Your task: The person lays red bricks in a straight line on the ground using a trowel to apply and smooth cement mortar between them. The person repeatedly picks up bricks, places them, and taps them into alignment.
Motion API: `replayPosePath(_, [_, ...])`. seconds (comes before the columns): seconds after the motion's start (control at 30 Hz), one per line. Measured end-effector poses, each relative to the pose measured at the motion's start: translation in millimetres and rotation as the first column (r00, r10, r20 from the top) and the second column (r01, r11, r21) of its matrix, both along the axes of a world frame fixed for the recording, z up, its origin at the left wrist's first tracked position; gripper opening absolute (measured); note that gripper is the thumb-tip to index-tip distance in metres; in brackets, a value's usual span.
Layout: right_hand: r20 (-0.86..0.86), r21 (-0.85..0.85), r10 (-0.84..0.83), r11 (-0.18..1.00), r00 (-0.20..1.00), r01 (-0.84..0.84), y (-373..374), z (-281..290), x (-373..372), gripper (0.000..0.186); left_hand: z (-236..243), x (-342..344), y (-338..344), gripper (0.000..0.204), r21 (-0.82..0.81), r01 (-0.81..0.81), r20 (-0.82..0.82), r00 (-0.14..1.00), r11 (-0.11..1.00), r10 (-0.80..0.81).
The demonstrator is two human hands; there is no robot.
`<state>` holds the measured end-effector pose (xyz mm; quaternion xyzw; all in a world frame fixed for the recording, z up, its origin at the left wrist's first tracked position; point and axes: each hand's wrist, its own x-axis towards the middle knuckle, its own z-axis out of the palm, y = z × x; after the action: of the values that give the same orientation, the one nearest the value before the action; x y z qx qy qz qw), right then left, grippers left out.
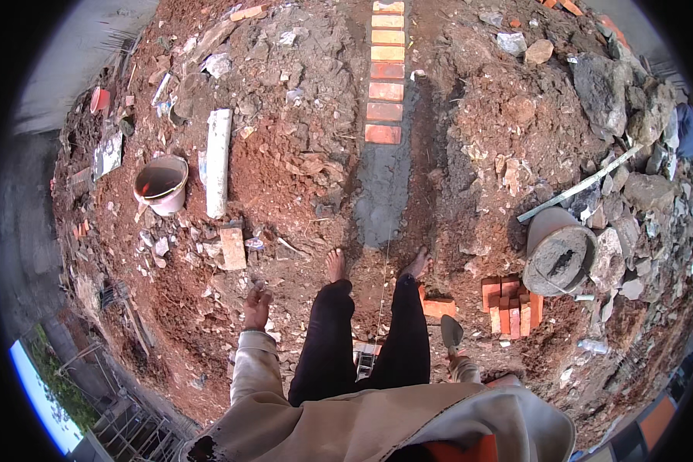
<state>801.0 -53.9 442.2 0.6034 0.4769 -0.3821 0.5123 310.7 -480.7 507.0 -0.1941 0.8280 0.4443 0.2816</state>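
Observation:
My left hand (256, 304) hangs to the left of my legs, fingers loosely bent and apart, with nothing visible in it. At lower right my right hand (456, 359) grips a pointing trowel (452, 331), blade forward. Ahead of my bare feet lies a strip of grey wet mortar (381, 189), with a row of red and yellowish bricks (383, 134) laid crosswise along its far part. A thin string (382, 296) runs between my legs toward the mortar. Loose red bricks (511, 308) are stacked right of the trowel, with another brick (439, 306) beside my right foot.
A pale bucket (164, 200) and a white pipe-like piece (217, 162) are on the left. A mortar-smeared bucket (550, 258), a long pale strip (577, 185) and heaped rubble (608, 100) are on the right. The dirt ground (285, 192) is uneven and strewn with stones and debris.

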Motion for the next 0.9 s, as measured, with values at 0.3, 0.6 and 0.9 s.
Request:
replayPosePath(0.3, [0.029, 0.268, -0.112, 0.958, 0.993, 0.100, -89, 6, -16, 0.045, -54, 32, -141, 0.047, -0.201, 0.544, 0.283, 0.829, 0.815, -0.483])
replayPosePath(0.6, [-0.240, 0.682, -0.102, 0.690, 0.965, 0.243, -181, 52, -97, 0.041, -63, -68, -239, 0.050, -0.311, 0.744, 0.416, 0.666, 0.591, -0.619])
replayPosePath(0.9, [-0.652, 0.421, -0.441, 0.466, 0.616, 0.779, -207, 104, -164, 0.036, -86, -71, 43, 0.037, 0.344, 0.505, 0.217, 0.777, 0.791, -0.591])
